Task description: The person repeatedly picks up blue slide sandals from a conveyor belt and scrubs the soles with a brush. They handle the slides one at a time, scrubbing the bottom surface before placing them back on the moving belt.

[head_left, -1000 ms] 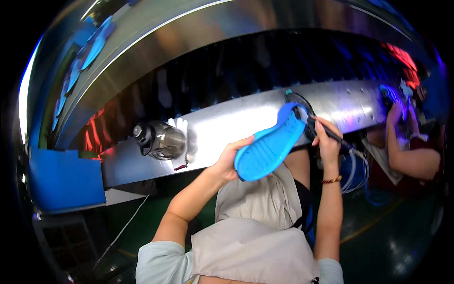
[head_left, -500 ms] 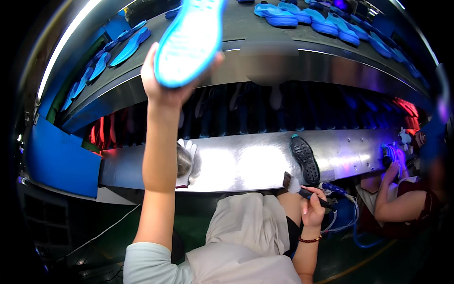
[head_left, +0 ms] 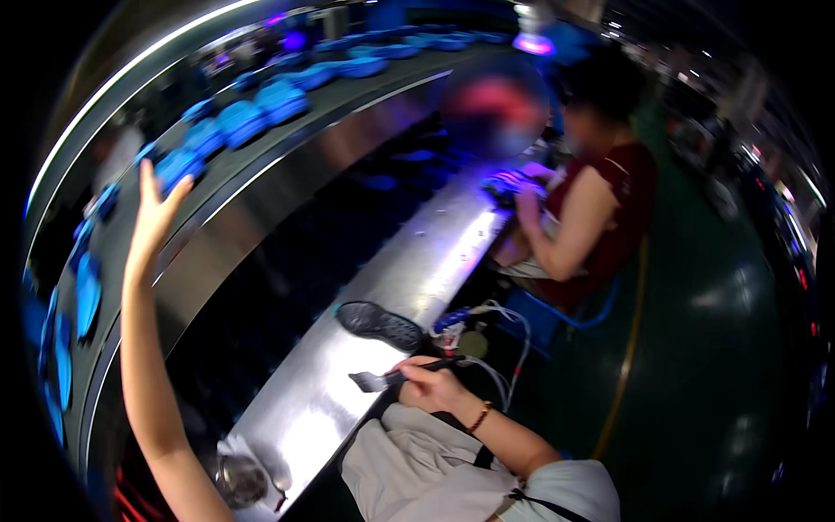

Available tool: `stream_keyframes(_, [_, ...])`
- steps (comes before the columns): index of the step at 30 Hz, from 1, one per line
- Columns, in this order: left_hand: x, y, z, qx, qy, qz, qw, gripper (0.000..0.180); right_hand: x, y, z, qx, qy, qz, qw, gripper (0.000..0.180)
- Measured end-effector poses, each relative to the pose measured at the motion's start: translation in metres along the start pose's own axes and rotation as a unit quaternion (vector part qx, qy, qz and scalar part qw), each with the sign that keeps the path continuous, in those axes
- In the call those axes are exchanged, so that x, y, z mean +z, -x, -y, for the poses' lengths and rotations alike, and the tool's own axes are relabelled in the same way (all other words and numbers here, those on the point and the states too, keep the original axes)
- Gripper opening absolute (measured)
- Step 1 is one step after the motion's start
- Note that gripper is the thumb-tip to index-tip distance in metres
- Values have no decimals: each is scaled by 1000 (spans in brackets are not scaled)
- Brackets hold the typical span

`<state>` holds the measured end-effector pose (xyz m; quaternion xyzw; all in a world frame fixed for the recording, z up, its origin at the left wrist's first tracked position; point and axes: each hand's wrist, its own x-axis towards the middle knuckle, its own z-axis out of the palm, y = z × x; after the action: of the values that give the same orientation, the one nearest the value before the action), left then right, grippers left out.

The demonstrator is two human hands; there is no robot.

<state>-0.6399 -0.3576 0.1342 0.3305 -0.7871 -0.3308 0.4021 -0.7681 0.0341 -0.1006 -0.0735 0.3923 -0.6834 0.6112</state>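
My left hand (head_left: 155,211) is raised high with the fingers spread and nothing in it, next to a blue shoe sole (head_left: 178,165) lying on the upper conveyor belt (head_left: 261,148). My right hand (head_left: 430,383) rests low over my lap and is shut on a dark brush (head_left: 372,380) whose bristles point left over the shiny metal workbench (head_left: 365,365). A dark shoe sole (head_left: 380,324) lies tread up on the bench just above the brush.
Several blue soles (head_left: 261,104) ride the upper belt. Another person in a dark red top (head_left: 609,217) works at the bench to the right. A metal pot (head_left: 237,480) stands on the bench at lower left. White and blue cables (head_left: 496,331) hang off the bench edge.
My left hand has let go of the blue sole, which now lies on the upper belt. The view has swung to the right. My right hand keeps the brush.
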Motion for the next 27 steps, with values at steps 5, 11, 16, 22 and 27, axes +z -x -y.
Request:
stream_keyframes(5, [4,-34,45,143,-380,-65,911,68,12,4,-4,-22,-29,50,998,22])
stream_keyframes(11, [16,-14,6,115,-513,-73,847,31,-2,13,-1,-59,-42,26,997,22])
stream_keyframes(16, [-2,41,0,231,-150,-239,931,24,-17,20,9,-113,-37,7,993,20])
stream_keyframes(22, [-1,165,-4,13,307,-333,891,42,-12,17,18,-89,25,90,992,23])
stream_keyframes(27, [14,261,41,-49,523,-79,847,64,8,20,35,-144,2,52,988,19])
